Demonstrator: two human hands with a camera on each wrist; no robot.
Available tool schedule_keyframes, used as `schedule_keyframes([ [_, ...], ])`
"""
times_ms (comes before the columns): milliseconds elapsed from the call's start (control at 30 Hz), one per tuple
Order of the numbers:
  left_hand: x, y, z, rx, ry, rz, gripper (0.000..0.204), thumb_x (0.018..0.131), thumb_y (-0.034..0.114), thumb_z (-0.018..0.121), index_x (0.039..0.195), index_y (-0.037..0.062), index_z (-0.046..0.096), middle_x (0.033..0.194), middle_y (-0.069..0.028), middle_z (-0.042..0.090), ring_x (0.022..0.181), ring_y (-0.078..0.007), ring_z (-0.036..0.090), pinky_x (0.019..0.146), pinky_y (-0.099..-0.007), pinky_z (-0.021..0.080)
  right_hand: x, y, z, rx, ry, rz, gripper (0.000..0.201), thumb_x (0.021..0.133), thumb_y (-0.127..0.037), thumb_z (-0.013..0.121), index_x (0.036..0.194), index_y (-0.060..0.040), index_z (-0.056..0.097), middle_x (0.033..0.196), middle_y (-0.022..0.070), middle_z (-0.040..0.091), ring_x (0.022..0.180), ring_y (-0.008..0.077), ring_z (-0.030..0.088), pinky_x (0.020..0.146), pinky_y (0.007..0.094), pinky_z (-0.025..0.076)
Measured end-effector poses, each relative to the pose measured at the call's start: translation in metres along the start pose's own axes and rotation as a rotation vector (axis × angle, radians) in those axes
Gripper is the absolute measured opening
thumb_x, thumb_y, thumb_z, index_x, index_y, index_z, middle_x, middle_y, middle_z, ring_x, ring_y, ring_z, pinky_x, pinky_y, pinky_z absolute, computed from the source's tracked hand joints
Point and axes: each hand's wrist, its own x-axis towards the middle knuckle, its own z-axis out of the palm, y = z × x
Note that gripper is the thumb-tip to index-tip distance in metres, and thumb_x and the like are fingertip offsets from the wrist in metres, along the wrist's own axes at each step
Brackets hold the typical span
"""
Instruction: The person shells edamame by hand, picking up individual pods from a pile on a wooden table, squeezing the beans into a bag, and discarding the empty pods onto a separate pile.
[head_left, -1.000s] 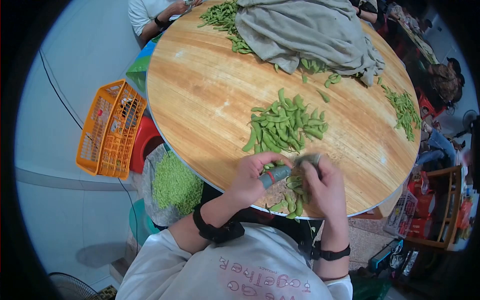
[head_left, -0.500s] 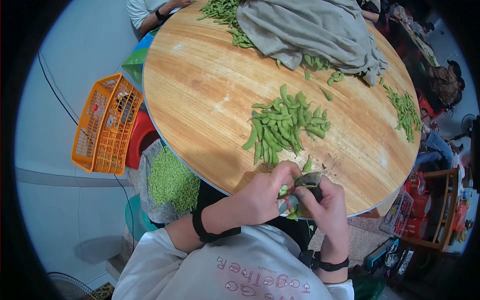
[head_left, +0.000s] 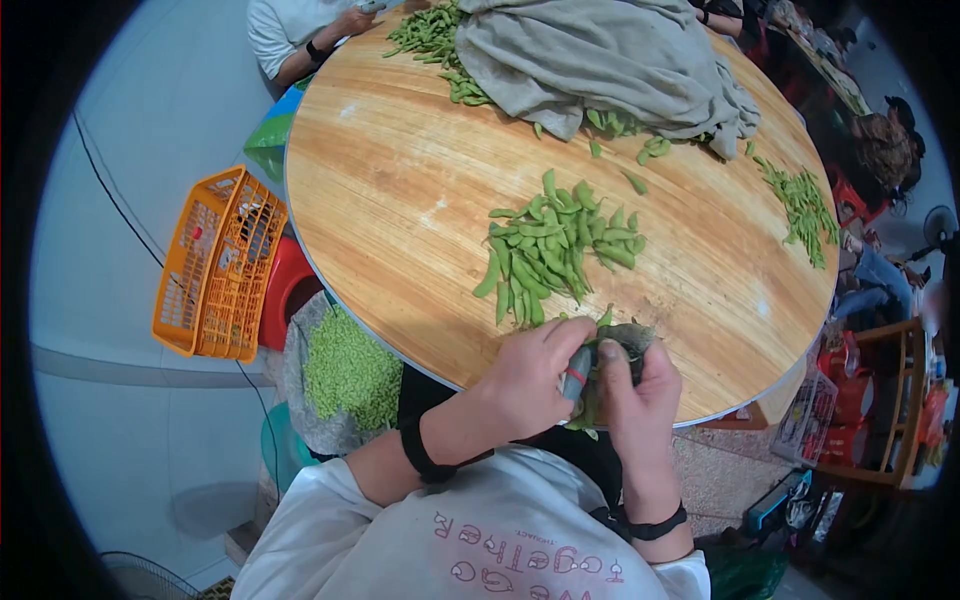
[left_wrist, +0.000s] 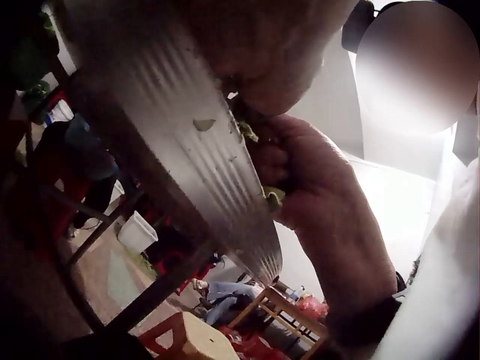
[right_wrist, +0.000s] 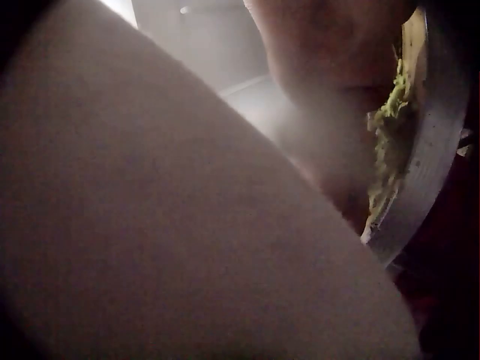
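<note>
My left hand point(head_left: 540, 378) and right hand point(head_left: 640, 395) meet at the near edge of the round wooden table point(head_left: 400, 250). Grey covers wrap some fingers on both; a red band circles the left one. A green edamame pod point(head_left: 590, 405) shows between the hands, mostly hidden by the fingers that pinch it. Just beyond lies a heap of edamame pods point(head_left: 560, 245). In the left wrist view, my right hand point(left_wrist: 300, 161) is by the table's metal rim point(left_wrist: 202, 142), with green bits beside it. The right wrist view is mostly filled by a forearm point(right_wrist: 165, 202).
A grey cloth point(head_left: 610, 65) covers part of the far table, with more pods around it. Thin green pods point(head_left: 805, 215) lie at the right edge. To the left are shelled beans point(head_left: 350, 370) on a grey cloth, a red stool point(head_left: 285, 295) and an orange basket point(head_left: 215, 265).
My left hand, farther left with its fingers spread a second ago, has moved right and closed in beside the right hand. The loose pods at the near edge are now largely covered by the hands.
</note>
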Motion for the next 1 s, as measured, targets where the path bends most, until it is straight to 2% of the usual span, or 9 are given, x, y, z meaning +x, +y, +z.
schedule_keyframes([
  [267,0.003,-0.011,0.005,-0.071,-0.029,-0.101,0.028,0.069,-0.003,0.060,0.097,-0.0008,0.056,0.081,-0.0144,0.061,0.076,-0.0249,0.063,0.065,-0.0298,0.048,0.004,-0.002,-0.010,-0.454,-0.057,-0.150,0.010,0.084,-0.008,0.059,0.086,0.0009,0.057,0.062,0.0091,0.056,0.052,0.0115,0.051,0.049,0.0264,0.040],
  [367,0.002,-0.016,-0.007,-0.270,-0.230,-0.336,0.024,0.074,-0.004,0.059,0.097,0.0003,0.056,0.078,-0.0085,0.062,0.071,-0.0122,0.061,0.059,-0.0249,0.047,0.010,-0.002,-0.033,0.064,-0.107,0.164,0.013,0.081,-0.010,0.063,0.087,0.0002,0.058,0.065,0.0072,0.055,0.058,0.0074,0.050,0.053,0.0221,0.039],
  [433,-0.005,-0.029,-0.018,-0.546,-0.056,-0.326,0.023,0.076,-0.006,0.058,0.098,0.0021,0.057,0.075,-0.0037,0.061,0.065,-0.0053,0.056,0.053,-0.0193,0.043,0.014,-0.016,-0.064,-0.200,-0.669,0.083,0.019,0.078,-0.015,0.067,0.088,-0.0003,0.059,0.065,0.0068,0.055,0.056,0.0074,0.049,0.053,0.0228,0.040],
  [533,-0.004,-0.028,-0.037,-0.829,-0.087,-0.446,0.014,0.078,-0.004,0.055,0.090,0.0034,0.056,0.071,-0.0028,0.057,0.060,-0.0054,0.051,0.047,-0.0169,0.035,0.022,-0.033,-0.066,-0.224,-1.061,0.072,0.024,0.074,-0.019,0.071,0.083,-0.0010,0.058,0.062,0.0067,0.054,0.051,0.0138,0.050,0.051,0.0265,0.041],
  [567,-0.005,-0.028,-0.038,-0.978,-0.111,-0.532,0.009,0.079,-0.002,0.054,0.087,0.0031,0.054,0.071,-0.0031,0.056,0.059,-0.0056,0.050,0.045,-0.0171,0.033,0.024,-0.029,-0.060,-0.221,-1.063,0.076,0.024,0.074,-0.019,0.071,0.083,-0.0010,0.058,0.062,0.0067,0.054,0.051,0.0138,0.050,0.051,0.0265,0.041],
  [667,-0.003,-0.025,-0.030,-1.074,-0.062,-0.640,0.004,0.081,0.000,0.051,0.083,0.0033,0.052,0.069,-0.0033,0.054,0.059,-0.0065,0.048,0.046,-0.0173,0.032,0.030,-0.011,-0.027,-1.031,-0.214,-0.215,0.031,0.072,-0.024,0.071,0.078,-0.0015,0.050,0.058,0.0144,0.055,0.053,0.0320,0.056,0.048,0.0379,0.043],
  [833,-0.003,-0.031,-0.027,-1.068,-0.069,-0.523,0.016,0.077,-0.005,0.055,0.092,0.0031,0.055,0.074,-0.0026,0.055,0.063,-0.0066,0.049,0.051,-0.0170,0.034,0.035,0.009,-0.020,-1.120,-0.121,-0.232,0.021,0.076,-0.015,0.065,0.082,-0.0002,0.051,0.061,0.0181,0.056,0.053,0.0341,0.056,0.049,0.0384,0.044],
  [900,-0.001,-0.026,-0.028,-1.017,-0.043,-0.503,0.021,0.076,-0.006,0.057,0.095,0.0029,0.056,0.076,-0.0022,0.055,0.065,-0.0063,0.049,0.053,-0.0170,0.035,0.037,0.016,-0.030,-0.715,-0.094,-0.255,0.017,0.080,-0.011,0.061,0.084,0.0024,0.051,0.058,0.0116,0.056,0.047,0.0275,0.054,0.046,0.0338,0.042],
  [1000,0.002,-0.011,-0.023,-1.012,-0.070,-0.551,0.029,0.075,-0.007,0.058,0.102,0.0022,0.056,0.079,-0.0019,0.055,0.068,-0.0049,0.048,0.054,-0.0164,0.035,0.025,0.002,-0.034,0.073,-0.294,0.276,0.013,0.086,-0.010,0.056,0.086,0.0023,0.053,0.056,-0.0018,0.047,0.042,0.0087,0.041,0.039,0.0230,0.030],
])
